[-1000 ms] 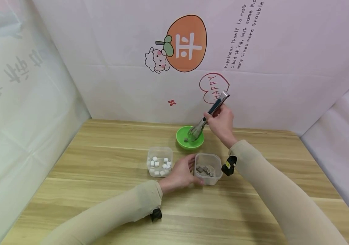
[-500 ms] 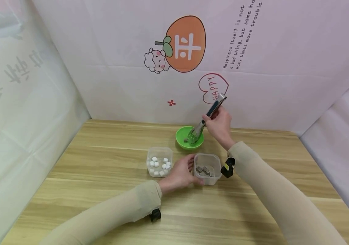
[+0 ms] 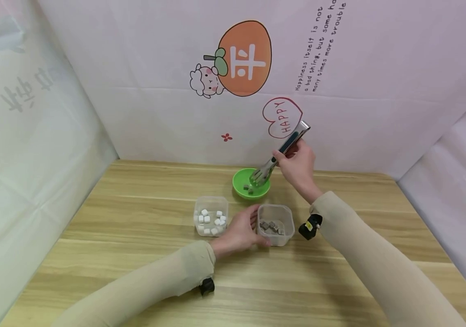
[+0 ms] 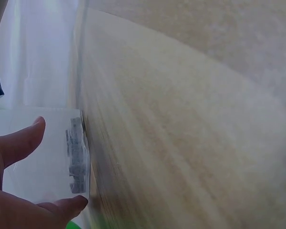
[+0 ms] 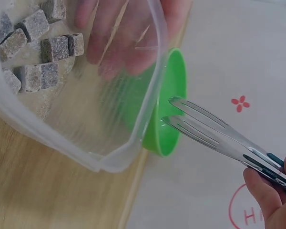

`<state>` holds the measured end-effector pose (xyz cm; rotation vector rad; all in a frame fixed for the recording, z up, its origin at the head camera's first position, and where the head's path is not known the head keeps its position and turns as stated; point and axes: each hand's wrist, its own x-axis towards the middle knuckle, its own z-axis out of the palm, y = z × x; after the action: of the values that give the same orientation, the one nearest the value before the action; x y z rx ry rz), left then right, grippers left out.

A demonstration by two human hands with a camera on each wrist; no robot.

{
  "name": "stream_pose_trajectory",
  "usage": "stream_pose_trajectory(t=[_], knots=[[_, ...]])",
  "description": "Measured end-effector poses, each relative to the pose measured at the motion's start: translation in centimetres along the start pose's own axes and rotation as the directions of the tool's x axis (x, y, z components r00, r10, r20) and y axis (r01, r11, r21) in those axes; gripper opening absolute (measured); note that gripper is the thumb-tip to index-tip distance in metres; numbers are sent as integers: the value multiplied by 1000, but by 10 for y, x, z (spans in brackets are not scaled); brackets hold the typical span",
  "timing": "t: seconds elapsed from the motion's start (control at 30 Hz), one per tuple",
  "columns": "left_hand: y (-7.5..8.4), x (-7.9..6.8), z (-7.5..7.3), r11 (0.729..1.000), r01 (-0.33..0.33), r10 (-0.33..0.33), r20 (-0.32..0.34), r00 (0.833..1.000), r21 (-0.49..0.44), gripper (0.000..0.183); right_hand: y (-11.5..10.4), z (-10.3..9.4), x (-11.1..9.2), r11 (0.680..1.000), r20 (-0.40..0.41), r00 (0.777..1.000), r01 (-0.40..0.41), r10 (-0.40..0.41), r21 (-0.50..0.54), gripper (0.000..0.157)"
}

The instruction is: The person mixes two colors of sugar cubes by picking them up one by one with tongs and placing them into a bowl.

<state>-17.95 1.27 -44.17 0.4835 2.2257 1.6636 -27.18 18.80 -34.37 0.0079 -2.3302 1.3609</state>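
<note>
My right hand (image 3: 298,165) holds metal tongs (image 3: 291,142) with dark grips, slanting down into a small green bowl (image 3: 238,180). In the right wrist view the tips of the tongs (image 5: 200,128) stand apart with nothing between them. Two small grey-brown cubes (image 3: 250,191) lie in the bowl. My left hand (image 3: 238,230) holds the left side of a clear plastic container (image 3: 275,212), its thumb at the near corner and fingers at the far one. Several grey-brown cubes (image 5: 55,48) lie on that container's bottom.
Left of my left hand stands a second clear container (image 3: 211,202) with several white cubes (image 3: 207,219). All stand on a wood-grain table (image 3: 143,254). A printed white cloth (image 3: 155,113) rises behind the table, close past the bowl, and pale cloth hangs at both sides.
The tongs dipped slightly into the bowl, then rose up and right. Two cubes now show in the bowl beside the tips, where one showed clearly before. My left hand stayed on the container.
</note>
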Motion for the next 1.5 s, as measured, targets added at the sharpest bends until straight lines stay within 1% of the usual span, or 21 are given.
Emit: stream_pose_trajectory(t=[0.2,0.33,0.57,0.8,0.9,1.0,1.17,1.33,1.5], knots=[[1,-1,0,1000,3,-3,-5,1000,3,108,-10,-15,-9,997,-12,1000,29,-28,68,28],[0,-1,0,1000,1,-1,-9,1000,7,108,-15,-26,-16,992,-7,999,47,-46,119,27],[2,-1,-1,1000,-15,15,-10,1000,7,109,-22,-45,-29,986,-13,994,113,-112,121,27],[2,-2,-2,1000,-21,22,-5,1000,20,108,-29,-58,-46,971,3,990,140,-143,192,29],[2,-1,-2,1000,-18,18,-3,1000,21,109,-29,-63,-52,967,10,986,159,-164,199,28],[2,0,-1,1000,-11,12,-4,1000,22,109,-29,-69,-58,969,15,984,170,-176,179,26],[3,-1,-1,1000,-7,7,-10,1000,21,106,-30,-79,-68,978,39,983,175,-180,116,28],[2,-1,-1,1000,-17,17,-14,1000,-8,100,-28,-85,-74,982,64,980,184,-188,51,30],[1,-1,1,999,-12,11,-19,1000,-37,97,-22,-87,-80,982,95,978,187,-186,-5,30]])
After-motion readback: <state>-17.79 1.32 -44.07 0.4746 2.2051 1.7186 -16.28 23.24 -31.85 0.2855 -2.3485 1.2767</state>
